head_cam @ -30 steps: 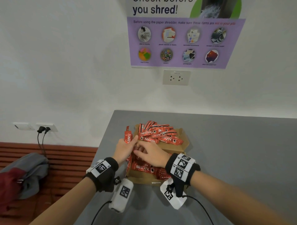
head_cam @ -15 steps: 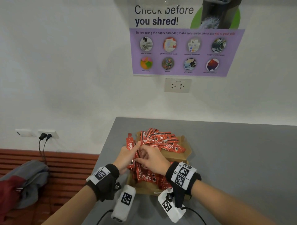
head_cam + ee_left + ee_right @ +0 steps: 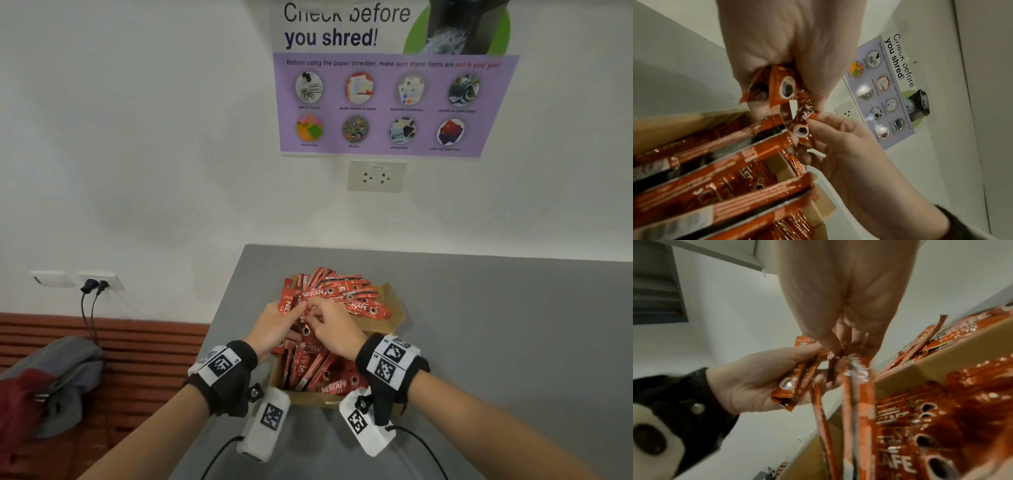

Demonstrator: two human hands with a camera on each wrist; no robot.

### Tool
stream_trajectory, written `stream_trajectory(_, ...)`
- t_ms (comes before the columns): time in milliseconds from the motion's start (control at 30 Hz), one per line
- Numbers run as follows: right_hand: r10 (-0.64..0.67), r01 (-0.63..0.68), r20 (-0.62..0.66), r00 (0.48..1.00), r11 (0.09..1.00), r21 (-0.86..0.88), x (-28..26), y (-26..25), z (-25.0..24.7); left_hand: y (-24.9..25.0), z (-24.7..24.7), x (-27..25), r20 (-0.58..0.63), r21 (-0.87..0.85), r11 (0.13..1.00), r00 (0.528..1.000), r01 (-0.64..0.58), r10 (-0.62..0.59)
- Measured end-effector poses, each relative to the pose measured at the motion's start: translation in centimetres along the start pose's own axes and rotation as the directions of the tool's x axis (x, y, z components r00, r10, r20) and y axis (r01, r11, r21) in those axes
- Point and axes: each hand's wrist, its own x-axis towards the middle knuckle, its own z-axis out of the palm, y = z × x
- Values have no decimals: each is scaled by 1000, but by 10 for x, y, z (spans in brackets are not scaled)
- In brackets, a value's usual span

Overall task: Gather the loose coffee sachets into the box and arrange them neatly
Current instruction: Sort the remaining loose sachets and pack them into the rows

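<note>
Head view: left grip (image 3: pixel 274 325) clamps a sachet bundle (image 3: pixel 287 301), long axis 12-6; right grip (image 3: pixel 334 330) pinches 1 sachet (image 3: pixel 803 120) at its 3 o'clock, touching. Box (image 3: pixel 394 301) just beyond, 12 o'clock.

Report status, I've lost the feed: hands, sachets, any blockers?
Left hand holds a bundle of sachets. Right hand pinches one sachet beside it. Box heaped, sachets untidy. Nothing in the way.
</note>
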Motion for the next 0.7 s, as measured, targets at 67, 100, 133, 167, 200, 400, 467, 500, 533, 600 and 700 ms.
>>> stream_trajectory(67, -9, 9, 3, 1000, 1000, 6, 0, 2, -2, 0, -2, -1, -9, -27, 1000, 1000, -13, 12)
stream_trajectory(100, -17, 16, 15, 1000, 1000, 10, 0, 3, -4, 0, -2, -1, -12, -17, 1000, 1000, -23, 22)
stream_trajectory(133, -27, 27, 29, 999, 1000, 12, 0, 4, -4, -1, -3, -2, -4, -1, 1000, 1000, -28, 28)
stream_trajectory(167, -37, 36, 38, 999, 999, 11, -1, 4, -5, -1, -3, -2, 15, 12, 1000, 1000, -26, 26)
stream_trajectory(200, -47, 47, 43, 998, 999, 9, -1, 3, -5, -2, -2, -3, 39, 16, 1000, 999, -22, 22)
stream_trajectory(400, -59, 163, 347, 936, 946, -280, -6, 10, -31, -7, -5, -2, 29, 3, 999, 999, -42, 42)
stream_trajectory(467, -14, 243, 459, 888, 863, -443, -12, 14, -37, -9, -7, -1, 5, 10, 999, 999, -38, 38)
stream_trajectory(500, -9, 293, 491, 871, 811, -506, -15, 17, -37, -10, -7, 0, 6, 9, 999, 1000, -31, 31)
stream_trajectory(533, -10, 337, 513, 858, 765, -549, -18, 18, -35, -11, -7, 0, 13, 8, 1000, 1000, -23, 23)
stream_trajectory(600, 3, 381, 541, 841, 706, -596, -20, 20, -27, -12, -5, 0, 33, 13, 1000, 999, -11, 10)
stream_trajectory(700, 10, 428, 557, 830, 628, -650, -19, 18, -18, -14, -3, 0, 36, 5, 1000, 999, -16, 16)
